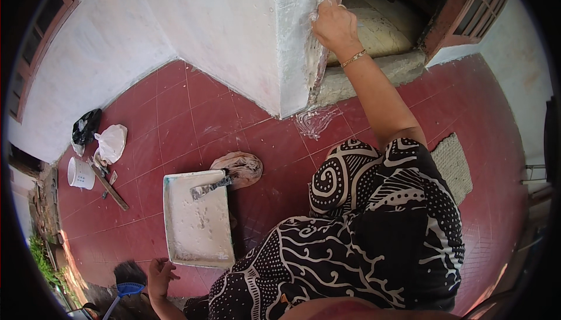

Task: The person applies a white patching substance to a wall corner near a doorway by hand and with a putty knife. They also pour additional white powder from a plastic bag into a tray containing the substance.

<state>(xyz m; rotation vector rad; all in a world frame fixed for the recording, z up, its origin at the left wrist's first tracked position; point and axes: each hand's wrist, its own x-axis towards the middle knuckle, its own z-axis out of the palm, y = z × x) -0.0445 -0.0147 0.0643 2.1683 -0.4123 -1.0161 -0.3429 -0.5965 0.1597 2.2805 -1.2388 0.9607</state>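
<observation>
My right hand (pixel 337 26) is raised to the wall's edge beside the doorway, with its fingers closed against the rough, white-smeared door frame (pixel 314 66). Whatever those fingers hold, if anything, is hidden. Low on the left, my left hand (pixel 160 279) hangs near the tray's lower corner, fingers loosely curled, apart and bare. The shallow tray (pixel 169 218) on the floor contains white paste. Across its upper right corner rests a paste-smeared putty knife (pixel 205 190). Against that corner lies a crumpled, stained rag (pixel 246 171).
White smears (pixel 317 122) mark the red tiled floor (pixel 193 110) below the wall corner. At the left are a white tub (pixel 80 173), a white plastic bag (pixel 111 143), a black bag (pixel 86 126) and a wooden stick (pixel 111 188). A blue broom (pixel 129 288) is near my left hand; a mat (pixel 453 168) lies right.
</observation>
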